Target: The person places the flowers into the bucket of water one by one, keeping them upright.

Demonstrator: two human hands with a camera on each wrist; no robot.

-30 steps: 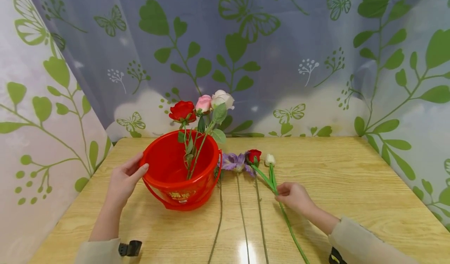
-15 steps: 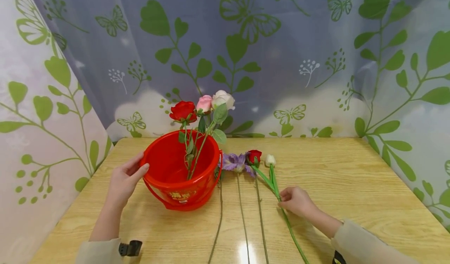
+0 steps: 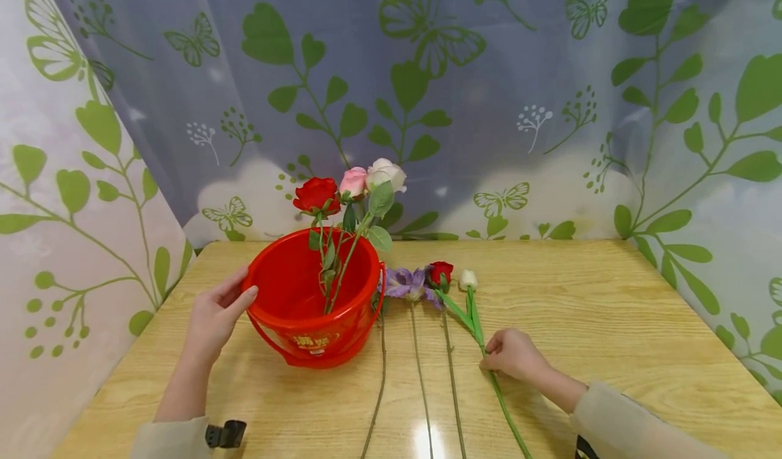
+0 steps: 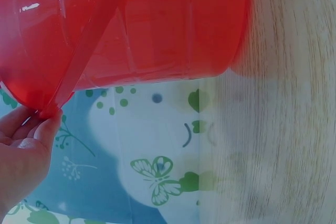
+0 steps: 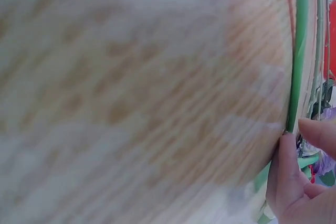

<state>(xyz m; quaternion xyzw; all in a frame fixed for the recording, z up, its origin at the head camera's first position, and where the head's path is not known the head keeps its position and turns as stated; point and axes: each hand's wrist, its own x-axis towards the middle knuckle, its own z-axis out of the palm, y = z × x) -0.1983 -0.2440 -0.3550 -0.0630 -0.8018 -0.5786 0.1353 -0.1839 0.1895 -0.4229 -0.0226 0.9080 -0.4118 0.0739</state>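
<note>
At the left of the head view, my left hand (image 3: 210, 320) grips the rim of a red plastic bucket (image 3: 351, 343), thumb outside near the handle joint; the bucket fills the top of the left wrist view (image 4: 168, 30). Inside it lean a red rose (image 3: 316, 196), a pink rose (image 3: 353, 182) and a white rose (image 3: 386, 173). On the right, my right hand (image 3: 516, 356) pinches the green stem of a white tulip (image 3: 468, 280) between thumb and fingers. In the right wrist view, the fingertips meet at the stem (image 5: 301, 35), low over the table.
Between bucket and tulip lie a purple flower (image 3: 406, 284), a red rose (image 3: 440, 273) and another stem (image 3: 380, 391) whose head is partly behind the bucket. The wooden table (image 3: 586, 296) ends at a leaf-and-butterfly patterned curtain (image 3: 489, 140).
My right hand has slid a little down the tulip stem toward the front of the table. The left hand and bucket stay in place.
</note>
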